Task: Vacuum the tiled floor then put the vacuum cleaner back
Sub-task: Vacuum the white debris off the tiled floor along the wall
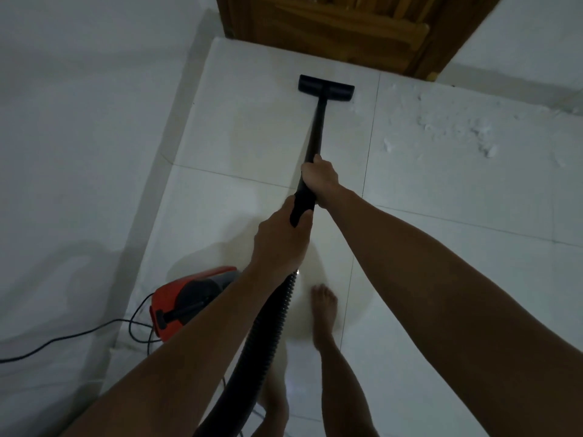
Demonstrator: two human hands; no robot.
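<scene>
Hands are both gripping the long black rigid vacuum wand (316, 127). My right hand (319, 178) is sitting higher up the tube, fingers wrapping fully around it, thumb side pointing toward the far end. My left hand (279, 244) is clamping the thicker black handle section just below the right hand, fingers curling round it, the two hands nearly touching.

The wand is running straight ahead of my right hand and ending in the flat black rectangular floor nozzle (326, 87), which is lying flat on the glossy white tiled floor (441, 263), well ahead of both hands and just short of the brown wooden door (340, 23).

The black ribbed flexible hose (268, 329) is dropping out from under my left hand and passing down under my left forearm toward me. The red and grey canister vacuum body (186, 302) is sitting on the floor to the left of and below my left hand, partly hiding behind my left forearm. Its thin black power cord (63, 338) is looping beside the canister and trailing away further left.

Scattered white powdery debris (457, 130) is lying on the tile to the right of my right hand, and a bit is lying just beside the nozzle's right end. My bare foot (324, 313) is standing on the tile below the hands, just right of the hose. A plain white wall (79, 121) is rising to the left of both hands.
</scene>
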